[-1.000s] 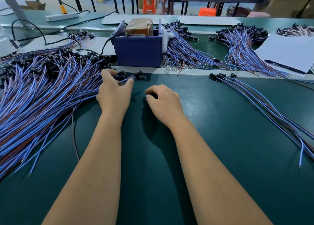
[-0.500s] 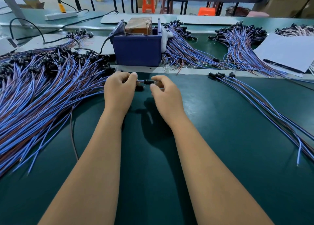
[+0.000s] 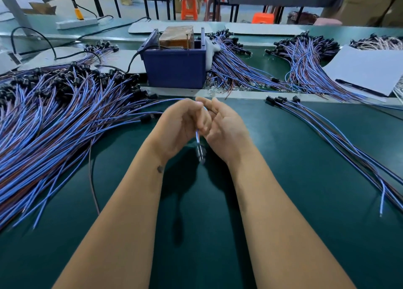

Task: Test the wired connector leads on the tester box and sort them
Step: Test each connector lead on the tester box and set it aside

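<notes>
One lead [image 3: 198, 138] lengthwise, blurred connector end [image 3: 200, 154] nearest.

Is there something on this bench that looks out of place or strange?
One brown wire lies alone beside the left pile, curving toward the near edge across the others' direction. Otherwise nothing stands out; both hands hold one lead.

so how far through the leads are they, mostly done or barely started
Barely started, it seems. Only a small row of leads lies on the right, apparently already sorted. One lead is in hand, held between the left hand and right hand, short of the blue tester box. The big pile of leads on the left looks still to go.
</notes>
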